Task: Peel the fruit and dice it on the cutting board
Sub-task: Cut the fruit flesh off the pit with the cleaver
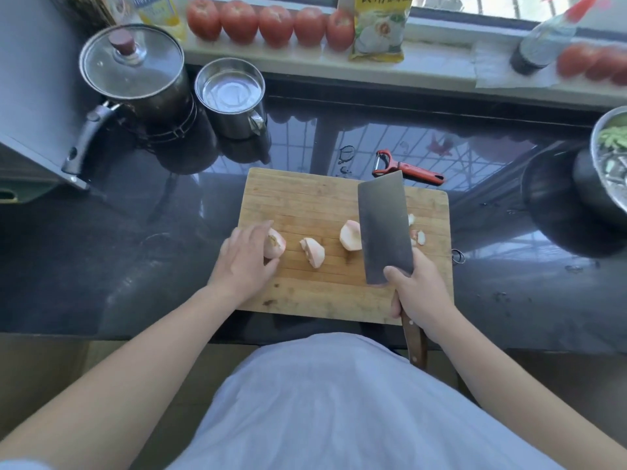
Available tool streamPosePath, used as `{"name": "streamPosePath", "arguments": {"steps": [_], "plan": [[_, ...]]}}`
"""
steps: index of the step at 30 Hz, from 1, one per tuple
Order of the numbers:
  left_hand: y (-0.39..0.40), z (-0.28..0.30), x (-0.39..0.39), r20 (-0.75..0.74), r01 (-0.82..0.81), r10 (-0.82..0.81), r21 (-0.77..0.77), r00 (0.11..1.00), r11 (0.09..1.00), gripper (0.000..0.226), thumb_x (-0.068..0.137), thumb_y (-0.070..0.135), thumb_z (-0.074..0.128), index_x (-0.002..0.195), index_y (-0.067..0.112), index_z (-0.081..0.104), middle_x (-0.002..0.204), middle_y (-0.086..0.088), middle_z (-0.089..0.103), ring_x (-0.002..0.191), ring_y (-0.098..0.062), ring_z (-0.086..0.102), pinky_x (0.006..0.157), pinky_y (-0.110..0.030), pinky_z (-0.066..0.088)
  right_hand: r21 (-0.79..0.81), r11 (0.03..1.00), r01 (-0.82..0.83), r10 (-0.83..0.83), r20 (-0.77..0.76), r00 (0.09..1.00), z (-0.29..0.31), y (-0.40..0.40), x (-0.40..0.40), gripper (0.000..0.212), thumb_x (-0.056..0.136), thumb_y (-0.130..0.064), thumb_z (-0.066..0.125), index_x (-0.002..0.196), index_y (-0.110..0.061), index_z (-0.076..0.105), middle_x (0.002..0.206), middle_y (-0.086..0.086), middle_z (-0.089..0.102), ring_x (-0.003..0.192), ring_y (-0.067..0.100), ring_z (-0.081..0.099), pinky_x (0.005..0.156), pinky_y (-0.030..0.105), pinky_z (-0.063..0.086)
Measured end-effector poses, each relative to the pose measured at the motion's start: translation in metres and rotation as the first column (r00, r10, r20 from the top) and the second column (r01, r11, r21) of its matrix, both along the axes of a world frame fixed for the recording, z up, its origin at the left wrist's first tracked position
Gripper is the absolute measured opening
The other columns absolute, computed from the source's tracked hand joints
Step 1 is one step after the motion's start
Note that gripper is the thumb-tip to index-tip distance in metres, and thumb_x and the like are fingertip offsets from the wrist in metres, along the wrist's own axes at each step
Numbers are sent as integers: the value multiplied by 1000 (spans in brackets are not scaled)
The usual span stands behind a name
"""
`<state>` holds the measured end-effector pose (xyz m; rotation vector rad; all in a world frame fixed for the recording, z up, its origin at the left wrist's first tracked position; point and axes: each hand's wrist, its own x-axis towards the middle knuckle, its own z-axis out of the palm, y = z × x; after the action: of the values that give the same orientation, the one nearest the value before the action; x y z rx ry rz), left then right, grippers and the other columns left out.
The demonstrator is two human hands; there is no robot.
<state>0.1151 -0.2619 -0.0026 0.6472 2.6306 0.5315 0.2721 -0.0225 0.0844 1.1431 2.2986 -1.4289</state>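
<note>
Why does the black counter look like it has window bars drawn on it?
In the head view, the shiny counter mirrors the bright window like glass, so its bars appear beyond the cutting board; the tomatoes at far right are smeared with blur.

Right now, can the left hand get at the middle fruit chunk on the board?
Probably yes. The left hand holds another piece, but bare cutting board lies between it and the middle chunk; the cleaver sits farther right.

Lidded pot [135, 67] and steel mug [230, 96] set far left on counter; tomatoes [271, 23] lined on sill.
</note>
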Motion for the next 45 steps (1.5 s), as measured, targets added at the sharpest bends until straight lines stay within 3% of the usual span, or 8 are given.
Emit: {"name": "streamPosePath", "arguments": {"steps": [4, 8, 14, 19, 26, 31, 38, 45], "plan": [[13, 23, 4, -65, 183, -190, -107, 980, 977, 76, 95, 45, 66, 159, 28, 28, 161, -4, 28, 150, -26, 20, 124, -47, 19, 46, 998, 49, -50, 18, 999, 4, 11, 7, 13, 96, -10, 49, 104, -20, 54, 66, 7, 60, 36, 16, 52, 35, 19, 37], [77, 40, 11, -100, 345, -339, 44, 935, 938, 59, 98, 36, 65, 153, 26, 44, 148, 0, 50, 138, -23, 40, 117, -40, 27, 84, 990, 115, -118, 27, 993, 3, 27, 25, 9, 96, -14, 51, 101, -21, 54, 56, 14, 61, 38, 19, 54, 47, 27, 44], [152, 14, 10, -33, 382, -399, -225, 917, 896, 52, 95, 49, 65, 138, 23, 52, 133, -3, 60, 127, -27, 50, 102, -43, 34, 46, 984, 173, -174, 14, 985, 8, 40, 53, 16, 95, -14, 50, 103, -28, 55, 55, 14, 62, 39, 22, 55, 40, 26, 42], [134, 11, 41, 193, 321, -323, 46, 926, 946, 53, 94, 20, 72, 143, 26, 52, 137, 1, 52, 125, -23, 49, 101, -38, 41, 73, 992, 107, -112, 65, 992, -1, 46, 74, 7, 95, -15, 46, 100, -18, 50, 69, 20, 67, 38, 25, 57, 41, 28, 46], [114, -6, 99, 437, -142, 48, 185, 898, 973, 90, 87, 7, 78, 160, 32, 31, 132, 10, 35, 128, -8, 40, 110, -22, 29, 170, 963, -208, 178, 178, 968, -19, 30, 80, 21, 100, -17, 45, 84, -19, 32, 69, 13, 54, 63, 37, 49, 54, 40, 38], [116, -1, 110, 594, -584, 376, 203, 712, 786, 56, 99, 26, 65, 150, 22, 45, 135, 4, 54, 118, -11, 58, 98, -29, 44, 222, 910, -351, 316, 180, 932, -16, 19, 70, 18, 103, -20, 43, 88, -18, 33, 69, 10, 55, 62, 30, 51, 53, 39, 35], [120, 8, 123, 445, -449, 294, 296, 846, 843, 48, 96, 21, 67, 140, 25, 49, 134, 10, 42, 117, -9, 52, 101, -28, 43, 277, 896, -348, 311, 171, 935, -19, 21, 67, 21, 102, -21, 45, 87, -21, 30, 67, 9, 54, 60, 32, 49, 52, 40, 36], [128, 4, 112, 544, -696, 516, 188, 661, 693, 8, 100, 27, 64, 107, 24, 62, 108, 6, 66, 104, -18, 62, 84, -32, 45, 426, 710, -561, 504, 248, 827, -28, 22, 63, 16, 103, -19, 43, 92, -19, 32, 66, 11, 57, 61, 40, 54, 54, 44, 46]]}}
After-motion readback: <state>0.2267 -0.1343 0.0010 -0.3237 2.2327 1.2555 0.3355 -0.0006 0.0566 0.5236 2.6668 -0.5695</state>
